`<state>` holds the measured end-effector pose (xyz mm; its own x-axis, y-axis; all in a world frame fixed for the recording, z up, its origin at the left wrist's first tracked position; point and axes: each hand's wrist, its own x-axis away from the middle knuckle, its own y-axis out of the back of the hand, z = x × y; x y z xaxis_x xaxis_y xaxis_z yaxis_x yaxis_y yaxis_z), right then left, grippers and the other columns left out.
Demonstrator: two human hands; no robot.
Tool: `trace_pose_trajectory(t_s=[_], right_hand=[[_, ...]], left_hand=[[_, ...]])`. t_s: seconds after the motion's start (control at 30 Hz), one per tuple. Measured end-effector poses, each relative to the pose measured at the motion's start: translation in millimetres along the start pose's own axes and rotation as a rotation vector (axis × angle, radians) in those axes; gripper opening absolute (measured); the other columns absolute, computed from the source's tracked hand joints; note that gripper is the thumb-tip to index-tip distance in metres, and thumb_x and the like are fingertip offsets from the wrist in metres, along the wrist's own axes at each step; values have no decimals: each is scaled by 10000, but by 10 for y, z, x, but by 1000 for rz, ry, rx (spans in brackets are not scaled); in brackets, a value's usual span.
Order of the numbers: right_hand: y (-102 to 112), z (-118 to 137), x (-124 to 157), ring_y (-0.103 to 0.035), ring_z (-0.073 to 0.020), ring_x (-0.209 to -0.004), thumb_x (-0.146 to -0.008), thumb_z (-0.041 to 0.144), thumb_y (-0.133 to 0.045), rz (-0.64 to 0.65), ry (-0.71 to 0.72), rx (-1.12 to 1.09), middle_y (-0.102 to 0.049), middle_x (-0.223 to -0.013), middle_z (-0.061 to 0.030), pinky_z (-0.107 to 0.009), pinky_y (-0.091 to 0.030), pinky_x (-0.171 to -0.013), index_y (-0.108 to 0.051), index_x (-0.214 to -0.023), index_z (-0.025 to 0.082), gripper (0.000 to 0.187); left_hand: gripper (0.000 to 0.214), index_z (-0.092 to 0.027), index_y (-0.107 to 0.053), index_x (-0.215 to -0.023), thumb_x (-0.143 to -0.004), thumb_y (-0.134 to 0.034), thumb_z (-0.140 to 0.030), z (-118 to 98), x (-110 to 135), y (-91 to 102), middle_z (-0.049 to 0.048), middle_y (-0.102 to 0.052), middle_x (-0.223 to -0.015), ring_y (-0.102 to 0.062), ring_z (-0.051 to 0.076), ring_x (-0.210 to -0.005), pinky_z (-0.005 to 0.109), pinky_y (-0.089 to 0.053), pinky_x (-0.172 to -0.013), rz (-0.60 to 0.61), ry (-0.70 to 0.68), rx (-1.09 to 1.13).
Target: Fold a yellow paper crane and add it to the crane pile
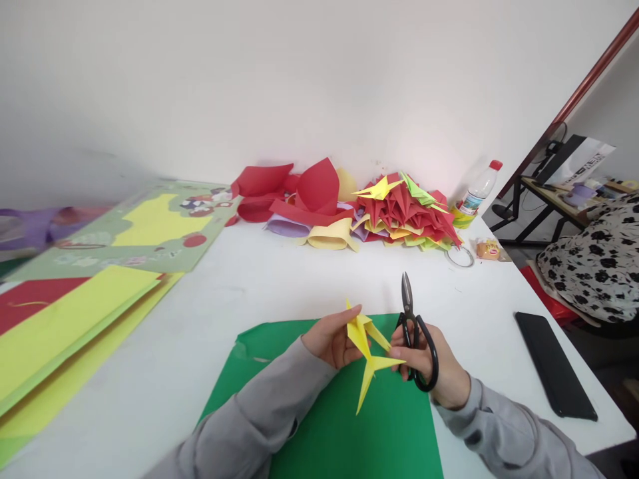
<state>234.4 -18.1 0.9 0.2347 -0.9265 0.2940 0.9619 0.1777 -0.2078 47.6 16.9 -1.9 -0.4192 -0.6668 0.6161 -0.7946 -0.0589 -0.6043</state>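
Between my hands is a yellow folded-paper star (368,364) with several long pointed arms. My left hand (330,340) pinches its upper part between thumb and fingers. My right hand (444,366) holds a pair of black-handled scissors (408,303), their blades together and pointing up, away from the paper. The right thumb and fingertips also touch the ends of the star's right-hand points. Beneath both hands lies a large green sheet (344,432) on the white table.
Against the wall stand rolled red paper pieces (319,189) and a pile of folded red stars (399,206). A bottle (479,189) and a wrapped snack (488,250) are at back right, a black phone (554,366) nearer. Yellow sheets (74,326) lie left. A person in patterned clothing (599,256) is at right.
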Motion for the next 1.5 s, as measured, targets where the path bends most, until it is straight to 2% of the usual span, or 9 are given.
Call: trace_pose_trajectory(t_s=[0.13, 0.37, 0.7, 0.83, 0.93, 1.03, 1.2, 1.3, 1.5], right_hand=[[-6, 16, 13, -534, -90, -390, -610, 341, -799, 11, 27, 20, -611, -516, 28, -178, -413, -350, -563, -791, 141, 358], [-13, 15, 1, -524, -85, -389, -561, 321, -818, 42, 24, 4, -609, -533, 27, -179, -408, -346, -554, -781, 140, 388], [-33, 29, -2, -544, -103, -411, -551, 318, -811, -12, 3, 28, -591, -509, 32, -188, -414, -364, -566, -753, 146, 362], [-14, 33, 7, -497, -80, -382, -583, 304, -788, 11, 16, -5, -587, -466, 24, -179, -401, -370, -598, -710, 137, 283], [10, 18, -11, -482, -72, -368, -592, 329, -794, -19, 23, -72, -580, -464, 28, -172, -392, -359, -610, -700, 140, 285], [29, 3, -40, -488, -67, -366, -589, 373, -816, -18, 23, -107, -616, -520, 17, -163, -393, -349, -601, -734, 142, 347], [70, -3, -8, -416, -55, -295, -682, 649, -679, 74, -37, -48, -611, -512, -4, -159, -300, -268, -566, -725, 138, 526], [118, -15, 86, -373, -44, -285, -722, 766, -535, 251, -59, 76, -600, -515, -12, -155, -254, -263, -572, -755, 129, 639], [146, -11, 209, -475, -68, -430, -773, 819, -353, 529, 3, 199, -596, -645, -32, -177, -382, -390, -578, -871, 128, 734]], left_hand=[[347, -106, -669, -612, -892, -561, -280, 18, -64, 54, 70, -682, -541, -636, 146, -435, 185, -504, -382, -2, 17, 44], [318, -82, -674, -630, -867, -599, -280, 36, -101, 87, 107, -698, -580, -646, 162, -449, 198, -518, -409, -15, 10, 67], [416, -56, -693, -743, -937, -476, -353, 32, -17, -38, 110, -707, -619, -657, 154, -473, 195, -536, -426, -50, 29, 73], [414, -45, -676, -855, -943, -457, -385, 13, 37, -37, 147, -725, -739, -717, 202, -626, 239, -586, -546, 67, -7, 163], [200, -68, -678, -909, -881, -565, -230, 35, 34, 10, 147, -736, -827, -734, 241, -736, 271, -604, -637, 189, -71, 201], [156, -87, -677, -941, -861, -549, -124, 35, 34, 25, 112, -743, -806, -734, 213, -725, 235, -599, -646, 196, -96, 203], [321, -62, -641, -900, -974, -386, -242, -138, 128, -31, 102, -712, -678, -713, 175, -596, 205, -586, -515, 23, -87, 364], [309, -76, -621, -917, -975, -402, -286, -268, 177, -26, 87, -696, -673, -704, 173, -575, 205, -582, -464, -65, -144, 493], [298, -61, -593, -1067, -977, -419, -286, -345, 170, 15, 86, -695, -725, -690, 132, -546, 142, -566, -444, -132, -180, 629]])
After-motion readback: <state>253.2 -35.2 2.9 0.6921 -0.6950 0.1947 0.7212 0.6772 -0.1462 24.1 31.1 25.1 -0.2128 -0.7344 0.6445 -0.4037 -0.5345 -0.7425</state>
